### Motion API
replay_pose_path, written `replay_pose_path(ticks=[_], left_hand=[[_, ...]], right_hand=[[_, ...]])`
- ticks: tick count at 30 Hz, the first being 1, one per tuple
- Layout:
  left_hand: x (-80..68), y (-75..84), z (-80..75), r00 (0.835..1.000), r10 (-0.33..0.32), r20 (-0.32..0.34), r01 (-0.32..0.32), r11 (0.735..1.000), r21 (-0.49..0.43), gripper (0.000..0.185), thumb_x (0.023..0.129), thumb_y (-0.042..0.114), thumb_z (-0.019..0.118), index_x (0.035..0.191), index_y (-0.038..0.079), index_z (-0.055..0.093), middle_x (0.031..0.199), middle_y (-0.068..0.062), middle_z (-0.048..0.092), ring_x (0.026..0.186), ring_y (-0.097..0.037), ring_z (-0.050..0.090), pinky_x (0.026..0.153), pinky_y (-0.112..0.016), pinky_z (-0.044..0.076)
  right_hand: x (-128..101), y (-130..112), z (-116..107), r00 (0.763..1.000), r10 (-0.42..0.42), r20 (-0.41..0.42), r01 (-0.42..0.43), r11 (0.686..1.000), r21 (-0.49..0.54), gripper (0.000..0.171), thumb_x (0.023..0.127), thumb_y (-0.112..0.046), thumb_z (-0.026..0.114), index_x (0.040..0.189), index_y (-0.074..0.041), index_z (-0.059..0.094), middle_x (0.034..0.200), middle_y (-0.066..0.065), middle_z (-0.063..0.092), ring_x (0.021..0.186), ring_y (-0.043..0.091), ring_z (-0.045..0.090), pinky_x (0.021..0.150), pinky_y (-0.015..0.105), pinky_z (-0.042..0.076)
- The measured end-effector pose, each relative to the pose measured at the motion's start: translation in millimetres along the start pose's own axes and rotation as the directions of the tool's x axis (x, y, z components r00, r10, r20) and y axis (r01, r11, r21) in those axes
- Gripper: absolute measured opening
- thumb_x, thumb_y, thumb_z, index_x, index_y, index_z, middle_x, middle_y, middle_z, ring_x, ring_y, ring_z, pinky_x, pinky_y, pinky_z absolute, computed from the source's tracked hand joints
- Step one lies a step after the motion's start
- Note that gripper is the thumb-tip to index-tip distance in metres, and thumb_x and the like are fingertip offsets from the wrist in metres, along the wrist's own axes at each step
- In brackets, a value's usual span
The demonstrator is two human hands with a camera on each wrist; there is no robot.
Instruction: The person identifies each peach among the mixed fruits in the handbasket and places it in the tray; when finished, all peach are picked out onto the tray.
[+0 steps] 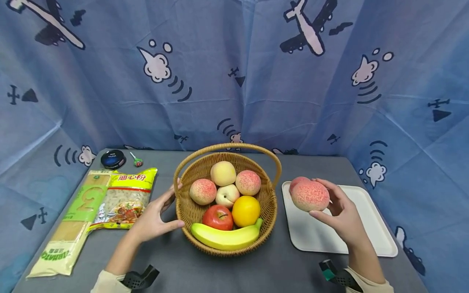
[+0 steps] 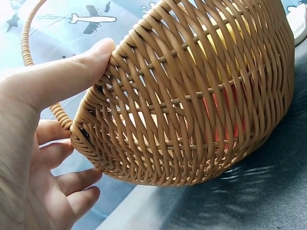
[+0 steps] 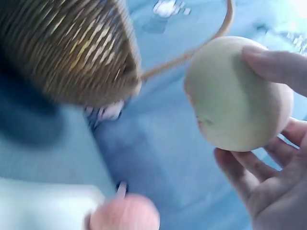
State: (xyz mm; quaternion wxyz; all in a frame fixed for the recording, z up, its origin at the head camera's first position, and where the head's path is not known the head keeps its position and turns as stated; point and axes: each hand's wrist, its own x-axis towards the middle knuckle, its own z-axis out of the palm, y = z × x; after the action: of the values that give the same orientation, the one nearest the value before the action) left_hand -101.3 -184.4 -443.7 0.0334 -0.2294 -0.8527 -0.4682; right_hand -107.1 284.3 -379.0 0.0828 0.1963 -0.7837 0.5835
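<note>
A wicker basket with a hoop handle stands mid-table and holds several peaches, a red apple, an orange and a banana. My left hand rests against the basket's left wall, with its thumb on the rim and its fingers spread and loosely curved beside the weave. To the right, my right hand grips a pink peach in the air above a white tray. A second peach sits just behind it, at the tray's left end.
A yellow bag of macaroni and a long pack of spaghetti lie at the left. Behind them are a round black tin and a lollipop. Blue cloth printed with aeroplanes walls the grey table on three sides.
</note>
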Motion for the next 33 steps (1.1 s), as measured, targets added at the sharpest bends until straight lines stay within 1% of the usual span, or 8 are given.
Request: replay_pose_path(ticks=[6, 9, 13, 17, 22, 27, 30, 33], left_hand=[[-1.0, 0.3, -1.4, 1.000, -0.021, -0.007, 0.021, 1.000, 0.015, 0.092, 0.074, 0.015, 0.081, 0.150, 0.013, 0.029, 0.155, -0.016, 0.027, 0.139, -0.022, 0.030, 0.106, -0.018, 0.034], [-1.6, 0.1, -1.8, 1.000, -0.024, -0.010, 0.025, 1.000, 0.020, 0.092, 0.074, 0.016, 0.081, 0.150, 0.013, 0.029, 0.155, -0.016, 0.026, 0.139, -0.023, 0.029, 0.105, -0.013, 0.032], [-1.7, 1.4, -0.9, 1.000, -0.025, -0.004, 0.025, 1.000, 0.017, 0.092, 0.075, 0.017, 0.080, 0.150, 0.014, 0.028, 0.155, -0.016, 0.026, 0.139, -0.022, 0.028, 0.105, -0.012, 0.031], [-1.4, 2.0, 0.5, 1.000, -0.023, 0.002, 0.023, 1.000, 0.007, 0.092, 0.075, 0.016, 0.080, 0.150, 0.016, 0.028, 0.155, -0.016, 0.025, 0.140, -0.019, 0.026, 0.105, -0.009, 0.029], [-1.5, 1.8, 1.0, 1.000, -0.020, -0.001, 0.020, 1.000, 0.004, 0.092, 0.074, 0.015, 0.080, 0.150, 0.015, 0.028, 0.155, -0.016, 0.025, 0.140, -0.017, 0.026, 0.105, -0.008, 0.029], [-1.5, 1.6, 1.0, 1.000, -0.020, 0.000, 0.020, 1.000, 0.004, 0.092, 0.074, 0.016, 0.080, 0.150, 0.015, 0.029, 0.155, -0.016, 0.025, 0.140, -0.016, 0.026, 0.105, -0.009, 0.029], [-1.7, 1.1, 1.4, 1.000, -0.012, -0.002, 0.012, 1.000, 0.001, 0.092, 0.074, 0.015, 0.080, 0.150, 0.015, 0.029, 0.155, -0.016, 0.025, 0.139, -0.013, 0.027, 0.105, -0.010, 0.030], [-1.5, 0.4, 1.3, 1.000, 0.000, -0.009, 0.000, 1.000, -0.006, 0.092, 0.074, 0.014, 0.081, 0.150, 0.012, 0.029, 0.154, -0.017, 0.027, 0.137, -0.008, 0.028, 0.105, -0.010, 0.030]], right_hand=[[-9, 38, -26, 0.985, 0.113, -0.128, -0.105, 0.992, 0.069, 0.075, 0.075, 0.019, 0.066, 0.141, 0.000, 0.037, 0.133, -0.003, 0.048, 0.116, 0.004, 0.048, 0.089, 0.008, 0.046], [-7, 63, -40, 0.967, 0.177, -0.185, -0.166, 0.983, 0.073, 0.072, 0.079, 0.012, 0.068, 0.143, -0.002, 0.037, 0.130, -0.008, 0.045, 0.114, 0.002, 0.046, 0.085, 0.006, 0.047], [-6, 96, -57, 0.913, 0.297, -0.280, -0.307, 0.952, 0.010, 0.072, 0.084, -0.003, 0.070, 0.146, -0.010, 0.034, 0.132, -0.011, 0.040, 0.121, 0.002, 0.040, 0.084, 0.001, 0.042], [-6, 119, -70, 0.850, 0.405, -0.338, -0.445, 0.894, -0.048, 0.074, 0.087, -0.015, 0.069, 0.149, -0.019, 0.029, 0.146, -0.002, 0.032, 0.137, 0.009, 0.029, 0.091, 0.000, 0.037], [0, 140, -79, 0.809, 0.492, -0.322, -0.542, 0.837, -0.082, 0.077, 0.089, -0.025, 0.067, 0.152, -0.023, 0.022, 0.158, 0.004, 0.016, 0.145, 0.026, 0.016, 0.100, 0.003, 0.032], [6, 153, -83, 0.789, 0.546, -0.281, -0.584, 0.808, -0.071, 0.079, 0.090, -0.029, 0.066, 0.153, -0.021, 0.019, 0.159, 0.009, 0.014, 0.145, 0.026, 0.017, 0.103, 0.005, 0.032], [8, 156, -83, 0.789, 0.572, -0.224, -0.599, 0.797, -0.074, 0.084, 0.090, -0.032, 0.065, 0.154, -0.017, 0.012, 0.159, 0.013, 0.011, 0.145, 0.028, 0.014, 0.115, 0.020, 0.026], [8, 160, -83, 0.788, 0.593, -0.163, -0.611, 0.786, -0.097, 0.092, 0.090, -0.036, 0.064, 0.153, -0.010, 0.003, 0.158, 0.018, 0.009, 0.144, 0.034, 0.013, 0.119, 0.036, 0.021]])
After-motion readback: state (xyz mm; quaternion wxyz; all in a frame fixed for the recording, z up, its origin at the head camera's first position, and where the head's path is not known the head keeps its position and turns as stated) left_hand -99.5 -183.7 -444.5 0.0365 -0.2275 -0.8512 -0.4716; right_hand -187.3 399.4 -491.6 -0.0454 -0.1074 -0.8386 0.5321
